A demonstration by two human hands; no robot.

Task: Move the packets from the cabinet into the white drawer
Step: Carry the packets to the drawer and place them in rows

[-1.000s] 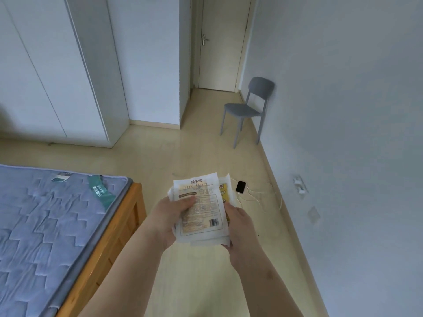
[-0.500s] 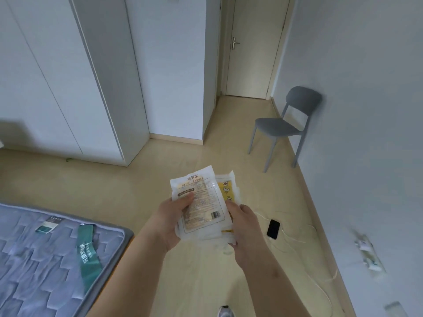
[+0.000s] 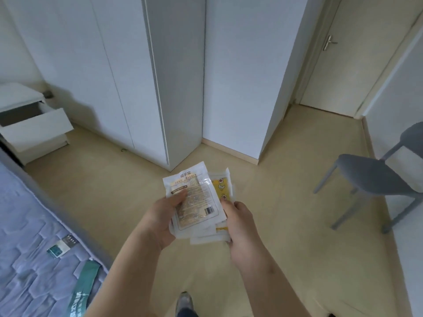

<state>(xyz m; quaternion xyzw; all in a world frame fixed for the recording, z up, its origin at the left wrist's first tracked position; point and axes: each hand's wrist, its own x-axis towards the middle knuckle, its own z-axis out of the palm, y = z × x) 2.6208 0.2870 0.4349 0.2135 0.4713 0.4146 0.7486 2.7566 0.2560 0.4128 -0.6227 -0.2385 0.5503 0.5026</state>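
Note:
A stack of flat packets (image 3: 196, 202) is held in front of me by both hands; the top one is white with beige print and a barcode, and a yellow one shows behind it. My left hand (image 3: 163, 216) grips the stack's left side with the thumb on top. My right hand (image 3: 240, 219) holds the right and lower edge. At the far left, a white bedside unit has its white drawer (image 3: 36, 129) pulled open. The tall white cabinet (image 3: 128, 72) stands shut along the back wall.
A bed with a blue quilted mattress (image 3: 29, 248) fills the lower left. A grey chair (image 3: 375, 177) stands at the right by the wall. A closed door (image 3: 343, 56) is at the back right. Bare wooden floor lies between me and the drawer. My shoe (image 3: 184, 300) shows below.
My view has swung left: the chair slid to the right edge, the phone on the floor left the frame, and the open white drawer came into view. Both hands keep holding the packets.

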